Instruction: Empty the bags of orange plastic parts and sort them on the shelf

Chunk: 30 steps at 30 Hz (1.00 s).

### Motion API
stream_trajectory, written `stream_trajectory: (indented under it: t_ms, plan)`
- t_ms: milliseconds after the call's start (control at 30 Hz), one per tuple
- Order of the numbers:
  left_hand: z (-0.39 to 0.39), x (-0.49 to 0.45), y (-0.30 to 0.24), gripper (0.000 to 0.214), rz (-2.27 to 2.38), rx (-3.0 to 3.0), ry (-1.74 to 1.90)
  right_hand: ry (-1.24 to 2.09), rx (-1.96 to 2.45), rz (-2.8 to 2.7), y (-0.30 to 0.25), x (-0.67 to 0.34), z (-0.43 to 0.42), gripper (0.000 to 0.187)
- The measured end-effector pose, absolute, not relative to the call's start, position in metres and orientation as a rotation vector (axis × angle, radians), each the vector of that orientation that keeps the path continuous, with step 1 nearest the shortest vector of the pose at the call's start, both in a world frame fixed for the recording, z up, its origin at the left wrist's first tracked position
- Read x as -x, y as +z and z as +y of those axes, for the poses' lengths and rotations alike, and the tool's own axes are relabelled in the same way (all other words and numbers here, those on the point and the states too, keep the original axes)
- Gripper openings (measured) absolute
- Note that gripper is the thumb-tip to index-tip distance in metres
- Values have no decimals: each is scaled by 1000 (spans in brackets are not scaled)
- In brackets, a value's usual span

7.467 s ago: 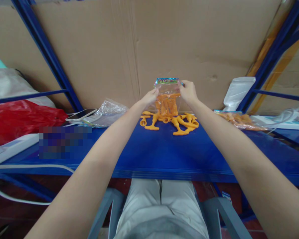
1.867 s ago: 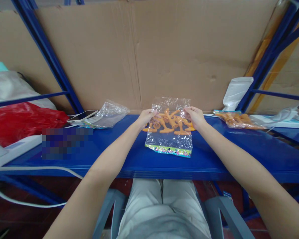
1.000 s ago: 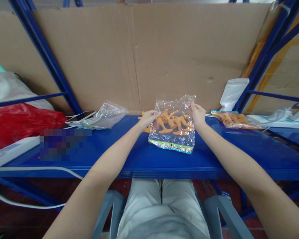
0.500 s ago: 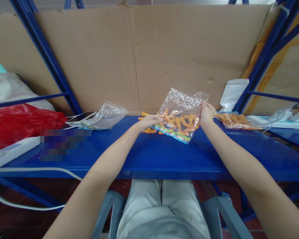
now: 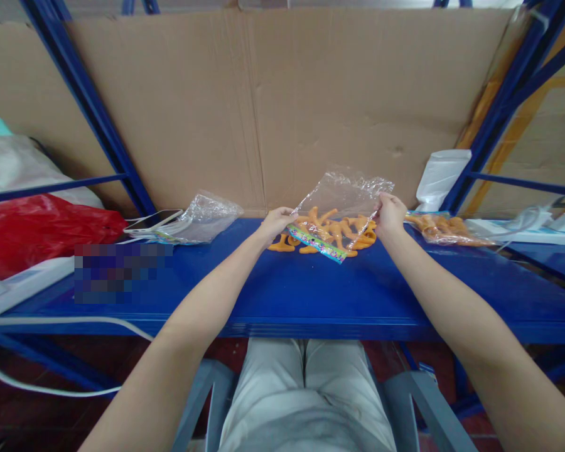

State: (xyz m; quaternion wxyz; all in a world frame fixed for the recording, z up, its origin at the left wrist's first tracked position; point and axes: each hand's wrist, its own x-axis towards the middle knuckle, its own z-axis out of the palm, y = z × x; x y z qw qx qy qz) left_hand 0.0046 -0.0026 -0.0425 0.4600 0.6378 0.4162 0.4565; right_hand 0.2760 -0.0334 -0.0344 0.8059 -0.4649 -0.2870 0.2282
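Observation:
A clear plastic bag (image 5: 341, 191) with a colourful printed strip along its lower edge is stretched between my hands. My left hand (image 5: 279, 223) pinches its left side near the strip. On the opposite side, my right hand (image 5: 390, 212) has its fingers closed on the bag's edge. Several orange plastic pieces, perhaps toy figures (image 5: 285, 243), lie on the blue shelf (image 5: 306, 295) beneath and behind the bag. Through the film more orange shapes show; whether any are inside the bag I cannot tell.
Another clear bag (image 5: 209, 220) lies at left beside white cables (image 5: 162, 227). To the right rest a filled bag of orange pieces (image 5: 445, 229), a white packet (image 5: 442, 179) and a power strip (image 5: 530, 231). A red bag (image 5: 47, 229) sits far left; cardboard (image 5: 339, 94) stands behind.
The bag's printed strip has risen and tilted back, swinging slightly left, so more orange pieces show below it. My left hand has moved up a little and left; my right hand has hardly moved.

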Motion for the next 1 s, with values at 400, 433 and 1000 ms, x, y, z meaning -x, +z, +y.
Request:
stream_trajectory:
  t_ms: [400, 433, 1000]
  plan:
    - [-22, -13, -55, 78, 820, -2710, 1219, 577, 887, -444, -21, -268, -48, 19]
    - [-27, -16, -57, 78, 802, -2798, 1170, 580, 884, -439, -21, -267, -49, 19]
    - [-25, 3, -19, 74, 955, -3499, 885, 773, 809, -538, -20, -241, -59, 12]
